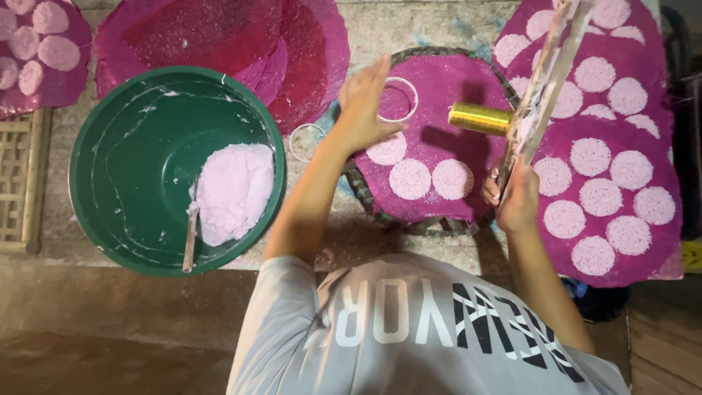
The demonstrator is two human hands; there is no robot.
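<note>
My left hand [365, 102] lies flat, fingers spread, on the ring mould [398, 99] over the magenta sheet [439, 139], so I'd keep it pinned level while my right hand [515, 201], fist closed, grips the flat sticks [545, 80].

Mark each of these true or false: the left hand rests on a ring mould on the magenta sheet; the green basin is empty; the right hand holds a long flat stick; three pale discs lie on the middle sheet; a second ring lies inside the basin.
1. The left hand rests at a ring mould on the magenta sheet. True.
2. The green basin is empty. False: it holds a lump of pale pink dough and a small stick.
3. The right hand holds a long flat stick. True.
4. Three pale discs lie on that sheet. True.
5. A second ring lies inside the basin. False: it lies beside the basin.
</note>
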